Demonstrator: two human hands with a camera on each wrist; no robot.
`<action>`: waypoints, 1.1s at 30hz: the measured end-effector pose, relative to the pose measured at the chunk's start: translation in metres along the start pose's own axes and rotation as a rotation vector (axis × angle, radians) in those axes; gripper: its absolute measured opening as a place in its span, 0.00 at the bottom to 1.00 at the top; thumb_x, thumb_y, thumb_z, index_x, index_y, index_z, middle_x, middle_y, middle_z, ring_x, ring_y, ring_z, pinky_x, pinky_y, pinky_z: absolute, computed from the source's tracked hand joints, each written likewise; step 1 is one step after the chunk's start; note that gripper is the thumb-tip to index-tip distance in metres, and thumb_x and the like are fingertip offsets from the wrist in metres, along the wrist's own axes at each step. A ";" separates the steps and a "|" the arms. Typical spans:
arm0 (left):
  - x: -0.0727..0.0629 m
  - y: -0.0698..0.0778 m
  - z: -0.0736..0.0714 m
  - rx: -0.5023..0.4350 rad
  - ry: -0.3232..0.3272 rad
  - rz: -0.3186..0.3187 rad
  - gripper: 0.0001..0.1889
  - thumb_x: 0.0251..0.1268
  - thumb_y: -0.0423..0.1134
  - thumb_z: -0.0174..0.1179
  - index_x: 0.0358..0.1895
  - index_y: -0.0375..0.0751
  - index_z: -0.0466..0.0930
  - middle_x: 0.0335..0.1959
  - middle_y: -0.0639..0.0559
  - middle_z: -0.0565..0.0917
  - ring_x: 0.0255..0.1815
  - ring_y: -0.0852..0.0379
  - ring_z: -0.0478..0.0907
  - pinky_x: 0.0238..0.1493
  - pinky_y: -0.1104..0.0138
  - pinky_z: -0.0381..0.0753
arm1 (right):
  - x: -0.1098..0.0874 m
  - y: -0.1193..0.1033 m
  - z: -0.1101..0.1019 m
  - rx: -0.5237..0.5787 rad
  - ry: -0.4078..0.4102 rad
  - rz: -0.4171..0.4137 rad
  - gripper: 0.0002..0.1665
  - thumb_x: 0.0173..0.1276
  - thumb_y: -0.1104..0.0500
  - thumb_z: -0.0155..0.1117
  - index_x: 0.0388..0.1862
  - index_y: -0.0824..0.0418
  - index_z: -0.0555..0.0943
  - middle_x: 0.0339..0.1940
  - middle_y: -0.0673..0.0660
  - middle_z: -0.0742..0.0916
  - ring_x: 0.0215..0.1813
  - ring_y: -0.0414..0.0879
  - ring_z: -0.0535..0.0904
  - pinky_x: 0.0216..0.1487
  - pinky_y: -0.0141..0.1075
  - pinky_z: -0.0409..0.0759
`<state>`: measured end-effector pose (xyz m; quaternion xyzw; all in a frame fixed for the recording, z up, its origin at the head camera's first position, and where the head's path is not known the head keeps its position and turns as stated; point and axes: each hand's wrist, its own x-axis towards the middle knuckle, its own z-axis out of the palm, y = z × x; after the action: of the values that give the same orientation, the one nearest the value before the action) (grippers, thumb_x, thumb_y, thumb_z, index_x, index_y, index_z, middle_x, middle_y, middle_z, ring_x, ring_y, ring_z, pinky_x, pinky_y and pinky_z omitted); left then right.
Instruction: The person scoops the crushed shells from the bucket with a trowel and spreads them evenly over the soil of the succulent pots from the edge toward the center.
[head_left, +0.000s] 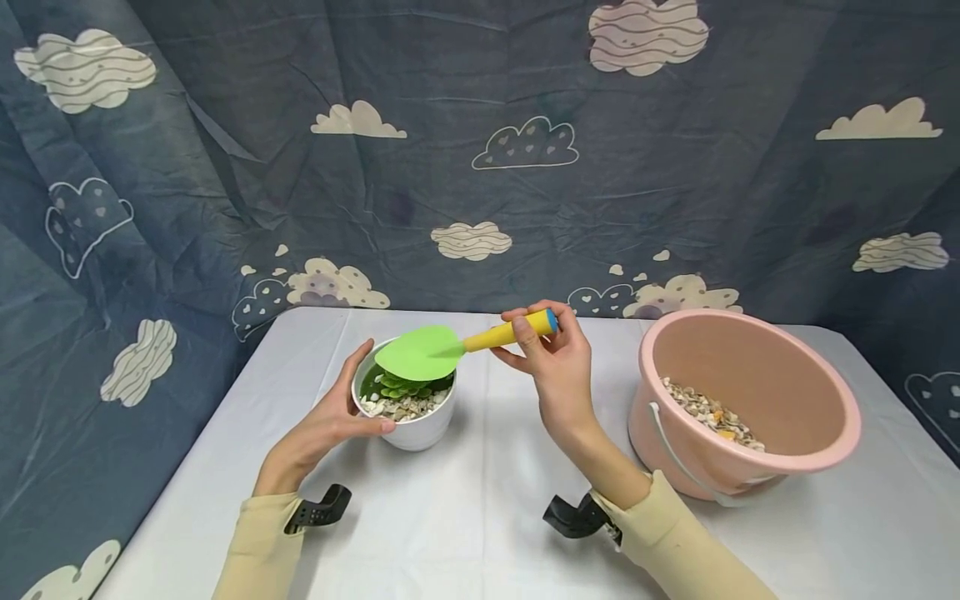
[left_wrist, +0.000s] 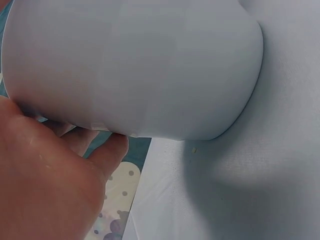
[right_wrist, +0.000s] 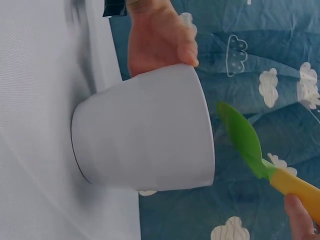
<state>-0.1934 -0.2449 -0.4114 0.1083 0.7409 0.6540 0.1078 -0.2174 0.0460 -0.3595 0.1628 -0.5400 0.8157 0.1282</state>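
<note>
A white flowerpot [head_left: 422, 433] stands on the table with a green succulent [head_left: 403, 387] and pale pebbles [head_left: 397, 407] inside. My left hand [head_left: 330, 425] holds the pot from the left, thumb at the near rim and fingers round the far side. In the right wrist view, that hand's thumb tip lies at the rim of the pot [right_wrist: 145, 132]. My right hand [head_left: 557, 367] grips the yellow handle of a toy trowel [head_left: 420, 354]. Its green blade is over the pot and hides part of the succulent; in the right wrist view it is apart from the rim.
To the right stands a pink bucket [head_left: 757, 350] with pebbles [head_left: 712, 412] in its bottom and a white handle hanging at its side. A white cloth [head_left: 480, 517] covers the table. A dark blue cloud-print curtain [head_left: 525, 208] hangs behind and to the left.
</note>
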 end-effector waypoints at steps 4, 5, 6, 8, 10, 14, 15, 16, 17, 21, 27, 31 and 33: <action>0.000 0.001 0.000 0.006 -0.006 -0.002 0.60 0.50 0.35 0.74 0.80 0.61 0.38 0.77 0.44 0.47 0.73 0.42 0.54 0.70 0.49 0.54 | -0.001 -0.005 -0.005 0.021 0.034 0.011 0.16 0.70 0.63 0.65 0.49 0.67 0.70 0.47 0.66 0.83 0.53 0.60 0.81 0.43 0.52 0.83; 0.000 0.001 0.000 0.007 -0.006 -0.002 0.60 0.50 0.35 0.74 0.80 0.61 0.38 0.77 0.43 0.47 0.73 0.42 0.55 0.69 0.50 0.55 | -0.001 -0.006 -0.006 0.021 0.038 0.013 0.16 0.70 0.63 0.65 0.48 0.67 0.70 0.47 0.66 0.83 0.53 0.60 0.81 0.43 0.52 0.83; 0.000 0.001 0.000 0.006 -0.007 -0.001 0.60 0.50 0.35 0.74 0.80 0.61 0.38 0.77 0.43 0.47 0.72 0.42 0.55 0.69 0.51 0.56 | -0.001 -0.008 -0.007 0.023 0.041 0.014 0.16 0.69 0.63 0.65 0.48 0.67 0.70 0.47 0.66 0.83 0.53 0.60 0.81 0.43 0.52 0.83; 0.000 0.001 0.000 0.008 -0.005 -0.006 0.60 0.50 0.35 0.74 0.80 0.61 0.39 0.76 0.43 0.48 0.72 0.42 0.56 0.68 0.54 0.60 | -0.002 -0.011 -0.009 0.021 0.047 0.014 0.16 0.69 0.62 0.65 0.48 0.67 0.70 0.47 0.66 0.83 0.53 0.60 0.81 0.43 0.52 0.83; 0.000 0.001 0.000 0.007 -0.005 -0.010 0.59 0.50 0.34 0.74 0.79 0.62 0.39 0.76 0.44 0.49 0.71 0.42 0.58 0.66 0.58 0.62 | -0.003 -0.015 -0.010 0.025 0.054 0.017 0.16 0.70 0.62 0.65 0.48 0.67 0.70 0.47 0.66 0.84 0.53 0.61 0.81 0.43 0.52 0.83; -0.001 0.002 0.000 0.005 -0.010 -0.012 0.59 0.51 0.34 0.73 0.79 0.62 0.39 0.76 0.43 0.49 0.70 0.42 0.59 0.63 0.63 0.65 | -0.007 -0.024 -0.013 0.047 0.068 0.014 0.14 0.70 0.64 0.65 0.48 0.67 0.70 0.46 0.65 0.84 0.52 0.62 0.81 0.43 0.54 0.82; -0.001 0.002 0.000 0.004 -0.011 -0.011 0.59 0.51 0.34 0.74 0.79 0.61 0.39 0.76 0.43 0.49 0.71 0.42 0.58 0.63 0.63 0.65 | -0.007 -0.026 -0.013 0.052 0.070 0.010 0.14 0.70 0.64 0.64 0.48 0.67 0.71 0.46 0.65 0.84 0.52 0.62 0.81 0.43 0.54 0.82; -0.001 0.002 0.000 0.005 -0.012 -0.011 0.60 0.51 0.34 0.74 0.79 0.61 0.39 0.76 0.43 0.49 0.71 0.42 0.58 0.63 0.63 0.66 | -0.008 -0.029 -0.014 0.054 0.071 0.004 0.13 0.70 0.65 0.64 0.48 0.67 0.71 0.46 0.65 0.84 0.52 0.62 0.81 0.43 0.54 0.82; -0.001 0.002 0.000 0.005 -0.011 -0.010 0.60 0.51 0.34 0.74 0.80 0.61 0.38 0.76 0.43 0.49 0.71 0.42 0.57 0.63 0.63 0.65 | -0.009 -0.032 -0.014 0.058 0.071 -0.001 0.13 0.70 0.65 0.64 0.47 0.66 0.71 0.45 0.64 0.84 0.52 0.62 0.81 0.43 0.54 0.82; 0.000 0.002 -0.001 0.009 -0.009 -0.007 0.60 0.51 0.34 0.74 0.80 0.60 0.38 0.76 0.43 0.50 0.72 0.42 0.56 0.63 0.64 0.66 | -0.011 -0.043 -0.017 0.066 0.065 -0.015 0.12 0.70 0.66 0.62 0.48 0.66 0.71 0.47 0.65 0.84 0.52 0.60 0.81 0.44 0.54 0.82; 0.000 0.001 0.000 0.008 -0.005 0.005 0.61 0.49 0.33 0.74 0.80 0.57 0.37 0.75 0.41 0.51 0.71 0.41 0.57 0.59 0.69 0.69 | -0.013 -0.062 -0.023 0.065 0.079 -0.025 0.13 0.71 0.67 0.61 0.49 0.67 0.70 0.47 0.65 0.84 0.52 0.59 0.82 0.44 0.55 0.81; 0.000 0.002 0.000 0.018 -0.006 0.016 0.61 0.49 0.32 0.74 0.80 0.56 0.37 0.74 0.40 0.52 0.71 0.41 0.57 0.59 0.71 0.69 | -0.014 -0.074 -0.030 0.056 0.088 -0.045 0.13 0.71 0.67 0.60 0.50 0.69 0.69 0.47 0.65 0.84 0.52 0.60 0.82 0.44 0.54 0.81; -0.001 0.002 0.000 0.022 -0.008 0.021 0.61 0.49 0.32 0.74 0.80 0.55 0.37 0.75 0.41 0.52 0.71 0.41 0.56 0.60 0.71 0.68 | -0.014 -0.079 -0.034 0.062 0.093 -0.057 0.13 0.71 0.68 0.60 0.50 0.70 0.70 0.47 0.66 0.84 0.51 0.60 0.82 0.43 0.55 0.81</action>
<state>-0.1930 -0.2452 -0.4089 0.1201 0.7465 0.6463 0.1026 -0.1785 0.1073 -0.3110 0.1439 -0.5029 0.8349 0.1714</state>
